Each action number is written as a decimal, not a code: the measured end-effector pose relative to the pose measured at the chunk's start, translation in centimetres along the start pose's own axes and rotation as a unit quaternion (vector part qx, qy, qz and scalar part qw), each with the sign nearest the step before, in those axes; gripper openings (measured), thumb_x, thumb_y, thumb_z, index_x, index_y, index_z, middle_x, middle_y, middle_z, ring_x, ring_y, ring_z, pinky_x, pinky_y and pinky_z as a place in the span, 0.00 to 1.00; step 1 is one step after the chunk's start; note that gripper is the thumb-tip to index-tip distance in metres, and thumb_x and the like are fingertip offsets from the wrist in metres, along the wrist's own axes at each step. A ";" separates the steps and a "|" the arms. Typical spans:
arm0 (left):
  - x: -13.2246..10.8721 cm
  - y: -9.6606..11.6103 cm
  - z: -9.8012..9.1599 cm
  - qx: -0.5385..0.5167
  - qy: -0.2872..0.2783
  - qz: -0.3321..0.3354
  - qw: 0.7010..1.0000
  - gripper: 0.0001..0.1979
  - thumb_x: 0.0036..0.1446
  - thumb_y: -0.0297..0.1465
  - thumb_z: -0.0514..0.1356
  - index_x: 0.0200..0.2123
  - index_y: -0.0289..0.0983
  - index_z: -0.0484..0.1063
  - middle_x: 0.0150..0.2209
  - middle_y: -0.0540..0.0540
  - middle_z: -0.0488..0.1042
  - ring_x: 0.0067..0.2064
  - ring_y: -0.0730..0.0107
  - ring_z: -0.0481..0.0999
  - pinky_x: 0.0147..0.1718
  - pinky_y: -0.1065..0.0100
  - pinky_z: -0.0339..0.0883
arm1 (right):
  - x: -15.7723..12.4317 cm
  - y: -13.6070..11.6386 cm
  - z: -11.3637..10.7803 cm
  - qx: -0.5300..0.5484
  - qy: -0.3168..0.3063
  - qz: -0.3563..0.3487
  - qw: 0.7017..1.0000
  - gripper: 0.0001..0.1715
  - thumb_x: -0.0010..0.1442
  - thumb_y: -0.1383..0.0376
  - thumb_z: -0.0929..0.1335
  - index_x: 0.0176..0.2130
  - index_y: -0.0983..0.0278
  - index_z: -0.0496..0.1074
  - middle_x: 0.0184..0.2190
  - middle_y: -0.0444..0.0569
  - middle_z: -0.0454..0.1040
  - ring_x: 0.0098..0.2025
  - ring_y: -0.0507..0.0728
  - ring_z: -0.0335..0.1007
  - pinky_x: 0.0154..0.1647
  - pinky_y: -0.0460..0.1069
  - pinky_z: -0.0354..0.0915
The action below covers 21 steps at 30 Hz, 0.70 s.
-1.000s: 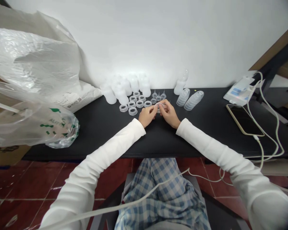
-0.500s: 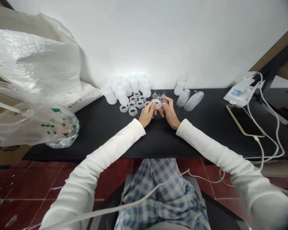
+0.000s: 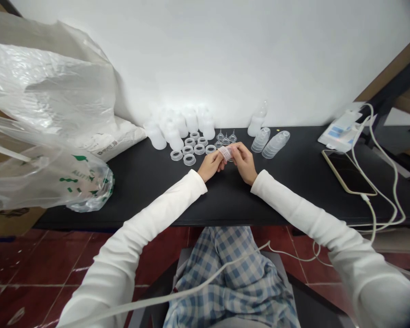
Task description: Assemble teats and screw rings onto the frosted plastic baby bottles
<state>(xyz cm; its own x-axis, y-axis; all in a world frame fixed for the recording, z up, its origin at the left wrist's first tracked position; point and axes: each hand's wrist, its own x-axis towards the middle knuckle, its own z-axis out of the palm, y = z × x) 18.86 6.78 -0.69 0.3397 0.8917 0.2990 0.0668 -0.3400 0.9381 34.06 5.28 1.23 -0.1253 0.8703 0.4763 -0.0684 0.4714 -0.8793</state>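
Note:
My left hand (image 3: 211,166) and my right hand (image 3: 244,162) meet over the black table (image 3: 140,182), both pinching one small clear plastic ring (image 3: 226,153) held on edge between the fingertips. Just behind them lie several loose clear rings (image 3: 191,149) and three small clear teats (image 3: 226,136). A cluster of frosted bottles (image 3: 181,123) stands at the wall behind the rings. Two rows of stacked clear caps (image 3: 270,142) lie to the right of my hands.
Large white plastic bags (image 3: 48,118) fill the table's left end. A phone (image 3: 348,171) on a white cable, and a white box (image 3: 341,130), lie at the right. A single bottle (image 3: 258,119) stands by the wall. My checked lap and red floor tiles show below.
The ring was turned in my fingers: held flat-on facing me half a second ago, it is now on edge and slightly lower. Arms stayed in place.

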 end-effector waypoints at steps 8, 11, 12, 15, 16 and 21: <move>-0.4 1.1 0.1 0.056 0.046 -0.021 0.997 0.19 0.74 0.43 0.45 0.37 0.38 0.67 0.24 0.54 0.69 0.21 0.78 0.65 0.26 0.72 0.62 | 0.5 1.0 -0.1 -0.025 0.100 0.002 0.995 0.33 0.61 0.34 0.66 0.37 0.59 0.63 0.30 0.43 0.65 0.32 0.52 0.65 0.31 0.48 0.64; -0.7 1.6 -0.4 0.187 0.089 0.030 0.978 0.12 0.72 0.38 0.49 0.41 0.39 0.68 0.30 0.51 0.73 0.28 0.74 0.70 0.34 0.69 0.66 | 0.8 1.5 -0.3 -0.037 0.142 -0.004 0.989 0.32 0.63 0.34 0.64 0.36 0.58 0.60 0.30 0.43 0.63 0.33 0.52 0.64 0.30 0.47 0.63; -0.6 1.7 -0.7 0.236 0.106 0.057 0.964 0.10 0.71 0.35 0.50 0.43 0.39 0.69 0.33 0.49 0.75 0.31 0.72 0.71 0.37 0.67 0.67 | 0.8 1.6 -0.3 -0.039 0.147 -0.005 0.988 0.32 0.63 0.34 0.63 0.36 0.58 0.59 0.30 0.43 0.63 0.33 0.51 0.64 0.30 0.46 0.63; -0.1 1.8 -1.6 0.348 0.171 0.134 0.912 0.09 0.68 0.30 0.51 0.45 0.38 0.70 0.41 0.42 0.76 0.39 0.65 0.74 0.46 0.61 0.69 | 0.8 1.8 -0.3 -0.039 0.149 -0.001 0.988 0.31 0.64 0.35 0.62 0.36 0.58 0.58 0.29 0.42 0.62 0.31 0.51 0.62 0.29 0.46 0.62; 0.2 1.8 -2.0 0.375 0.196 0.150 0.894 0.10 0.67 0.29 0.52 0.47 0.37 0.70 0.43 0.40 0.75 0.43 0.62 0.75 0.49 0.59 0.69 | 0.7 1.8 -0.3 -0.036 0.149 0.005 0.988 0.31 0.64 0.35 0.62 0.37 0.58 0.58 0.29 0.41 0.62 0.31 0.51 0.62 0.29 0.46 0.61; 2.6 0.8 -4.1 0.432 0.284 0.121 0.847 0.24 0.62 0.28 0.56 0.61 0.34 0.65 0.55 0.32 0.68 0.59 0.46 0.70 0.60 0.45 0.64 | 0.5 1.7 -0.3 -0.016 0.161 0.030 0.986 0.32 0.63 0.33 0.63 0.37 0.58 0.59 0.29 0.43 0.62 0.31 0.52 0.62 0.28 0.47 0.61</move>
<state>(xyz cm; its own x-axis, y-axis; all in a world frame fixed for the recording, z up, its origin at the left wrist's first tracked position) 15.91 10.06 1.60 -0.0481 0.6818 0.7299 0.8051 -0.4061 0.4324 34.21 6.62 -0.04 0.1925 0.8947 0.4030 -0.0390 0.4173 -0.9079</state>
